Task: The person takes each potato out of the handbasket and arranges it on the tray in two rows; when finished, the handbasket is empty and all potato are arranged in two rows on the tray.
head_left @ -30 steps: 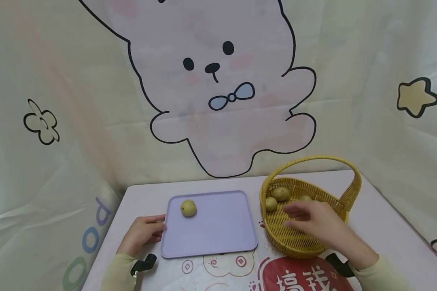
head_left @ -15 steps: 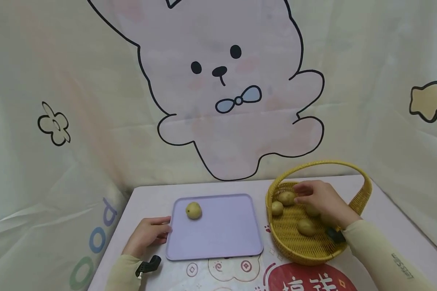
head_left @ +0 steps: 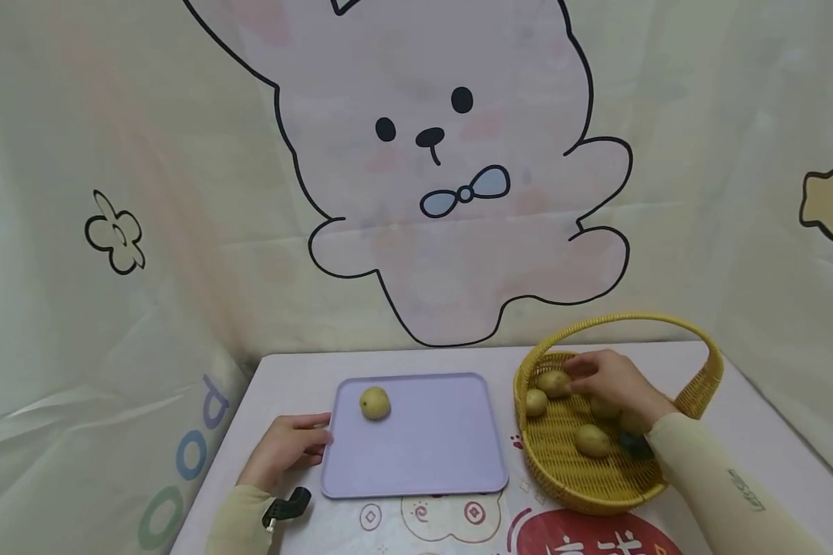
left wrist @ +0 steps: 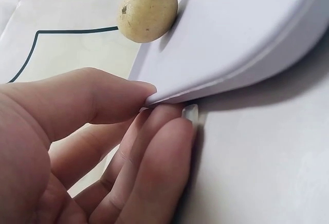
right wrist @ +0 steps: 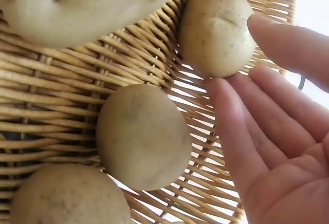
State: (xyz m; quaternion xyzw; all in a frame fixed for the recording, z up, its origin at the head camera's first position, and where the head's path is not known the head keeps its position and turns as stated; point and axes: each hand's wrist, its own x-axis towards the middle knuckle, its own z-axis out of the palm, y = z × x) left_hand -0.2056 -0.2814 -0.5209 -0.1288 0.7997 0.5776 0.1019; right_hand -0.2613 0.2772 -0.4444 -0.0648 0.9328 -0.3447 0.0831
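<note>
My left hand pinches the left rim of the lilac tray, thumb on top and fingers below in the left wrist view. One round potato sits near the tray's far left corner. My right hand reaches into the yellow wicker basket. Its thumb and fingertips touch opposite sides of a potato by the basket's wall. More potatoes lie in the basket: a small one at left, one nearer the front, and others partly covered by my right hand and forearm.
The basket's tall handle arches over its far side. Tray and basket stand side by side on a white table with a printed red patch in front. A curtain with a cartoon bear hangs behind.
My right hand has moved from above the basket's middle toward its back and onto a potato. The left hand stays at the tray's rim. The whole head view has shifted slightly.
</note>
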